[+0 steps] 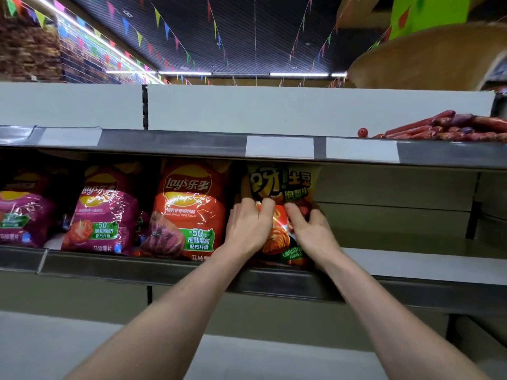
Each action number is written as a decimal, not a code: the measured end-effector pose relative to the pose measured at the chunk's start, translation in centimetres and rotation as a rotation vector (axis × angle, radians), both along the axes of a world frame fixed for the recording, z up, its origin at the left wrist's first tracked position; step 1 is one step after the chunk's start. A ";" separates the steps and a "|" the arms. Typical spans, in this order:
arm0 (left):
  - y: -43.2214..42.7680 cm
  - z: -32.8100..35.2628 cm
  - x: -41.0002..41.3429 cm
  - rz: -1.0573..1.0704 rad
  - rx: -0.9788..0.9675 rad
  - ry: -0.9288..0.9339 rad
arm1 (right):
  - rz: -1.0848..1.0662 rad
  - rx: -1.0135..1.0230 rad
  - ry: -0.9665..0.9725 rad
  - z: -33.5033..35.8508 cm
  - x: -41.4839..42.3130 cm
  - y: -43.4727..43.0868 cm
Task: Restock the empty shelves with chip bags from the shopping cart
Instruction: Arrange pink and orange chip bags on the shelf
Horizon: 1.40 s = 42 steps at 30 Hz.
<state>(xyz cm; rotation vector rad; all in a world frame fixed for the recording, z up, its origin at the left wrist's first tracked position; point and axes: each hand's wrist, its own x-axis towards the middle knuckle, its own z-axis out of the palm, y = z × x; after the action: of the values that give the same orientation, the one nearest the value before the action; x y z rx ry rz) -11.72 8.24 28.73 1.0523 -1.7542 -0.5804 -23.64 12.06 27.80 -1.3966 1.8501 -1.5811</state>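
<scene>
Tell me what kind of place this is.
Probably a supermarket aisle: metal shelf with price-label strips, Lay's chip bags and a yellow chip bag facing out, bunting under the ceiling.

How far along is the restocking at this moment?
Done: purple Lay's bag, magenta Lay's bag and orange Lay's bag stand on the grey metal shelf. In hand: left hand and right hand grip the yellow-and-red chip bag beside them. Left: the shelf right of it is bare.
</scene>
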 end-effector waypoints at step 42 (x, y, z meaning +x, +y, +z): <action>-0.3 -2.0 2.9 0.173 -0.675 -0.683 | -0.208 -0.105 0.751 0.4 -0.3 0.8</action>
<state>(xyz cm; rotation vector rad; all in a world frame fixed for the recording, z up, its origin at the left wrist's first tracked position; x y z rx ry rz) -8.83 7.90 26.70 0.9381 -2.1671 0.5318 -23.93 12.82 28.16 -2.1104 2.4050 -1.3511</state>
